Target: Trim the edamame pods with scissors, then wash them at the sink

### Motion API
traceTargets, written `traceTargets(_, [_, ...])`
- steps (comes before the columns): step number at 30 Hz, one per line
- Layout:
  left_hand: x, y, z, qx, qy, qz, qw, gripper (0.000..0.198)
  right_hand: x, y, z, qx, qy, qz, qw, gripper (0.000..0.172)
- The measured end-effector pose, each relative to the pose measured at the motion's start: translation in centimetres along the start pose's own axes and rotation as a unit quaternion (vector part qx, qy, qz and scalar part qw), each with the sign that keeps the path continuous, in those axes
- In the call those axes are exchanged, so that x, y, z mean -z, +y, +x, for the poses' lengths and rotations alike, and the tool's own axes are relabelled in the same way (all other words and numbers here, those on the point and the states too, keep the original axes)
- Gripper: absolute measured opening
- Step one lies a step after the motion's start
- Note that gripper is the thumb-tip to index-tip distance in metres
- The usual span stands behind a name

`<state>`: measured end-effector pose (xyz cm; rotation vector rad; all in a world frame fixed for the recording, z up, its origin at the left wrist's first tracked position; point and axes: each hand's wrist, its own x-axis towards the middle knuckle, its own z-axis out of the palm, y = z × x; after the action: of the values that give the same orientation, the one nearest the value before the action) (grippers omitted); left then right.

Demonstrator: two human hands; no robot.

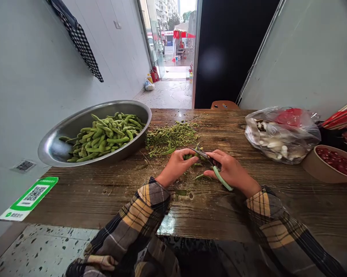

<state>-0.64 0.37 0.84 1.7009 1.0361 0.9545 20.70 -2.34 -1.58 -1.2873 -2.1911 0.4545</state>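
Two bare hands meet above the wooden table (110,200) in my head view. With my left hand (175,167) I pinch green soybean pods (187,157); my right hand (229,172) is closed around green-handled scissors (223,180), whose blades reach across to the pinched pods. I cannot tell whether those blades are parted. Just beyond lies a heap of green trimmings (176,134), beside the steel basin (53,148), which holds many more pods. Over to the right I see a clear plastic bag (303,134) of mushrooms (274,144), near a bowl (313,167) of dark-red pieces (336,159).
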Motion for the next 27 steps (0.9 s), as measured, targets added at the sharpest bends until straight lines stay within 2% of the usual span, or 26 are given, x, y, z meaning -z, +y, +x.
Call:
traceTargets(4, [0.0,-0.2,0.1,-0.024,-0.027,0.023,0.999,0.016,0.0,-0.2,0.0,0.012,-0.010,0.011,1.000,0.057])
traceTargets(7, [0.0,-0.4,0.1,-0.026,-0.036,0.026,0.999,0.017,0.0,-0.1,0.0,0.019,-0.012,0.012,1.000,0.053])
traceTargets(14, [0.1,-0.9,0.2,-0.041,-0.019,0.047,0.998,0.016,0.1,0.1,0.0,0.019,-0.020,-0.017,0.999,0.046])
traceTargets(19, [0.1,-0.7,0.2,-0.021,-0.030,0.038,0.999,0.013,0.2,0.1,0.0,0.020,-0.029,-0.012,0.999,0.043])
traceTargets(23, [0.0,-0.9,0.1,0.043,-0.001,-0.061,0.997,0.014,0.0,0.4,0.0,0.014,-0.009,0.002,1.000,0.043])
traceTargets(27, [0.3,-1.3,0.3,0.073,0.062,-0.232,0.968,0.018,-0.2,0.9,0.1,-0.009,0.031,-0.008,0.999,0.047])
